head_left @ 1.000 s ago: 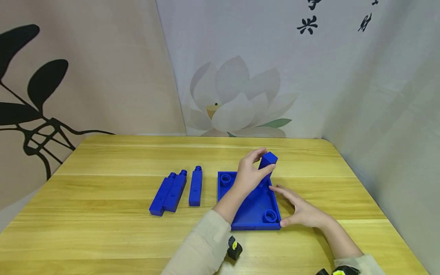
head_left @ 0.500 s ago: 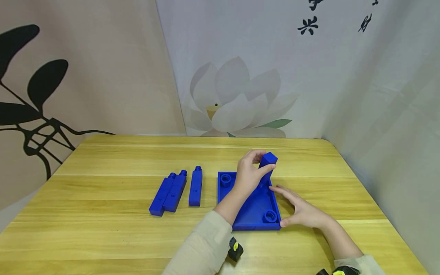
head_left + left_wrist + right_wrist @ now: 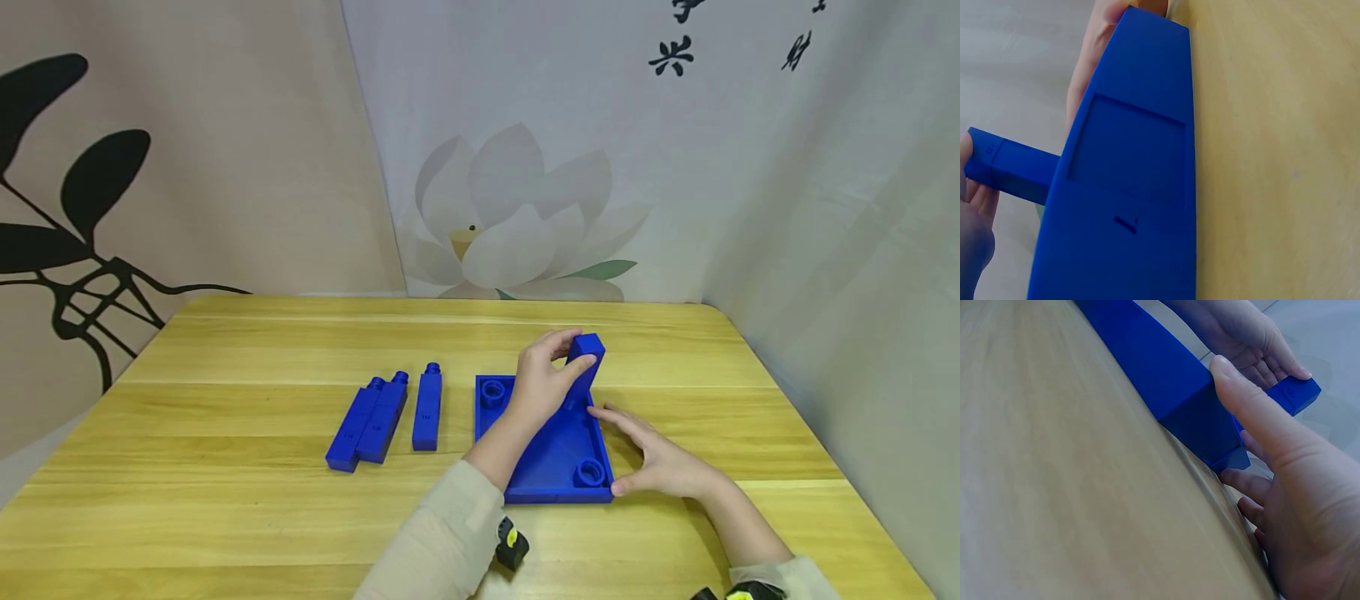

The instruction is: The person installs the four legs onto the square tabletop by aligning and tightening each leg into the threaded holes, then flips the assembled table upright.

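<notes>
The fingers of the left hand (image 3: 538,379) pinch a post (image 3: 585,383) high on its length, thumb on the near side and the others behind, probably so that it can be kept upright and turned or pressed from its top. The post stands at the far right corner of the tray (image 3: 555,450); its foot meets the corner, but whether it is seated there cannot be told. The fingers of the right hand (image 3: 663,467) are spread along the tray's right wall, thumb against the near right corner and forefinger farther up, a wide brace that likely stops the tray from sliding or twisting under the left hand's force. The tray lies with its hollow up on the surface (image 3: 225,500), which leaves two rings in reach, the far ring (image 3: 492,392) at its far left corner and the near ring (image 3: 588,472) at its near right; the sleeve (image 3: 450,533) hides the near left one. Left of the tray, the lone post (image 3: 427,410) lies nearest, and beyond it two touching posts (image 3: 367,425), all with narrow ends pointing away from the person, presumably set aside within the left hand's reach.
</notes>
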The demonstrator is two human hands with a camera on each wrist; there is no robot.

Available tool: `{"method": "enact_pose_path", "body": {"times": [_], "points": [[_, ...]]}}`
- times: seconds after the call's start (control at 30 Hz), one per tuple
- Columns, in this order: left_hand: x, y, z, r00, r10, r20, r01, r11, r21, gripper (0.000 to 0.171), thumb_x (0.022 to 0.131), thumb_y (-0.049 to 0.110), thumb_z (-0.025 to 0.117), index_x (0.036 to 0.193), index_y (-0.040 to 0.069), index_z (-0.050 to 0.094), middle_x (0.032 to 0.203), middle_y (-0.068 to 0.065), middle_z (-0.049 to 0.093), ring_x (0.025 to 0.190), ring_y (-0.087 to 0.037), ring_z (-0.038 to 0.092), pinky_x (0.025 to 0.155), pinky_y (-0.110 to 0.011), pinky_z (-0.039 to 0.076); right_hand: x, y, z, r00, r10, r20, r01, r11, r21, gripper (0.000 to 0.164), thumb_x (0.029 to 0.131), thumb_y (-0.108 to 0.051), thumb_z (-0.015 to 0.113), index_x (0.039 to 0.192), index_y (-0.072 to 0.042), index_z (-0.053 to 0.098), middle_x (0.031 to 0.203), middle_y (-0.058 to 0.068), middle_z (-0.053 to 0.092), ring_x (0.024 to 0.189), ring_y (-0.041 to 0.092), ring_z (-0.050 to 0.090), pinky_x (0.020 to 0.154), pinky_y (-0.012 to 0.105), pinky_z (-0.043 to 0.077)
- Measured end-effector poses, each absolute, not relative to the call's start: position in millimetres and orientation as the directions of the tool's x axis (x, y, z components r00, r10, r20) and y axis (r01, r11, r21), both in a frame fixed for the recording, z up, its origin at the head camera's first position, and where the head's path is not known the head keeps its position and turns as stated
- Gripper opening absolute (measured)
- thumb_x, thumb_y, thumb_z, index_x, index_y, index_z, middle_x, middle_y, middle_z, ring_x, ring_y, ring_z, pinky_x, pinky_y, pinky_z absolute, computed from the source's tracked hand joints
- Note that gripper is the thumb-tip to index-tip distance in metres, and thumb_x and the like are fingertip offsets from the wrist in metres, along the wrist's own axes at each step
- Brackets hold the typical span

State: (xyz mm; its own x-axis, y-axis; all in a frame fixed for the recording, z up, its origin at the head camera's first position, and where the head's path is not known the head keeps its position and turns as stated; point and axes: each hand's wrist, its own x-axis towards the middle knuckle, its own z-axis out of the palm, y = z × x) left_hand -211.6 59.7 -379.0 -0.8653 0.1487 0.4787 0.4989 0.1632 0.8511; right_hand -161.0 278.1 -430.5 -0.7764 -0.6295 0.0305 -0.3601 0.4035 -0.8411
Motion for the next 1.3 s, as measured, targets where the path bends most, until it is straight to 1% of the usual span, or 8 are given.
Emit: {"method": "enact_pose_path", "body": {"times": [0.2,0.37,0.53,0.7,0.8,1.03,1.2,1.3], "points": [[-213.6,57.7,-379.5,-0.841,0.199,0.503,0.535,0.176,0.826,0.038,0.092,0.014,0.065,0.127,0.0,0.059,0.117,-0.012,0.063,0.105,-0.017,0.062,0.092,-0.022,0.047,-160.6,277.8,-430.4,-0.781,-0.624,0.023,-0.35,0.408,-0.843,0.096,0.074,-0.028,0.084,0.152,-0.02,0.028,0.154,0.02,0.018,0.138,0.043,0.012,0.101,0.071,0.013],[-213.5,57.5,-379.6,-0.85,0.222,0.479,0.519,0.186,0.834,0.041,0.095,0.014,0.061,0.133,0.0,0.054,0.125,-0.014,0.059,0.111,-0.018,0.059,0.095,-0.023,0.044,-160.5,277.4,-430.4,-0.781,-0.624,0.031,-0.357,0.405,-0.842,0.096,0.073,-0.028,0.084,0.152,-0.02,0.028,0.153,0.021,0.019,0.138,0.043,0.014,0.101,0.071,0.014],[-211.8,58.1,-379.0,-0.868,0.211,0.45,0.485,0.168,0.858,0.05,0.092,0.015,0.066,0.137,0.001,0.05,0.127,-0.011,0.057,0.114,-0.019,0.056,0.097,-0.024,0.043,-160.6,277.2,-430.5,-0.778,-0.627,0.038,-0.372,0.41,-0.833,0.096,0.074,-0.03,0.084,0.151,-0.02,0.028,0.153,0.021,0.02,0.138,0.043,0.014,0.101,0.071,0.014],[-210.1,62.3,-375.5,-0.884,0.142,0.446,0.466,0.173,0.868,0.056,0.083,0.018,0.077,0.132,0.004,0.055,0.123,-0.006,0.059,0.111,-0.02,0.057,0.095,-0.032,0.046,-160.8,277.7,-431.0,-0.777,-0.628,0.04,-0.373,0.409,-0.833,0.096,0.074,-0.03,0.083,0.152,-0.021,0.028,0.153,0.021,0.02,0.138,0.042,0.014,0.101,0.071,0.014],[-209.7,66.7,-373.2,-0.887,0.101,0.451,0.462,0.209,0.862,0.057,0.079,0.02,0.081,0.129,0.005,0.057,0.119,-0.004,0.059,0.107,-0.019,0.057,0.093,-0.035,0.048,-160.8,278.3,-431.3,-0.778,-0.627,0.036,-0.37,0.411,-0.833,0.096,0.074,-0.03,0.083,0.152,-0.022,0.028,0.153,0.021,0.019,0.138,0.042,0.013,0.101,0.071,0.014],[-209.1,73.8,-370.2,-0.876,0.053,0.48,0.476,0.258,0.84,0.054,0.075,0.02,0.084,0.121,0.004,0.062,0.113,-0.005,0.061,0.1,-0.015,0.058,0.088,-0.03,0.05,-161.1,278.9,-431.1,-0.779,-0.627,0.03,-0.369,0.419,-0.83,0.095,0.074,-0.03,0.083,0.152,-0.024,0.027,0.153,0.022,0.019,0.138,0.042,0.015,0.101,0.071,0.015],[-208.8,75.4,-370.0,-0.872,0.031,0.488,0.479,0.257,0.84,0.045,0.076,0.017,0.083,0.115,0.003,0.065,0.105,-0.006,0.062,0.093,-0.014,0.059,0.083,-0.033,0.053,-161.3,278.7,-429.9,-0.777,-0.629,0.036,-0.375,0.415,-0.829,0.095,0.074,-0.031,0.083,0.152,-0.022,0.028,0.153,0.023,0.019,0.137,0.044,0.015,0.1,0.071,0.015],[-209.7,76.1,-370.1,-0.872,0.024,0.489,0.478,0.257,0.84,0.042,0.077,0.014,0.082,0.114,0.003,0.066,0.102,-0.005,0.062,0.091,-0.013,0.061,0.08,-0.028,0.054,-161.7,278.6,-429.8,-0.775,-0.631,0.039,-0.376,0.409,-0.832,0.095,0.074,-0.03,0.083,0.152,-0.021,0.028,0.152,0.023,0.02,0.137,0.043,0.016,0.101,0.071,0.015]]}}
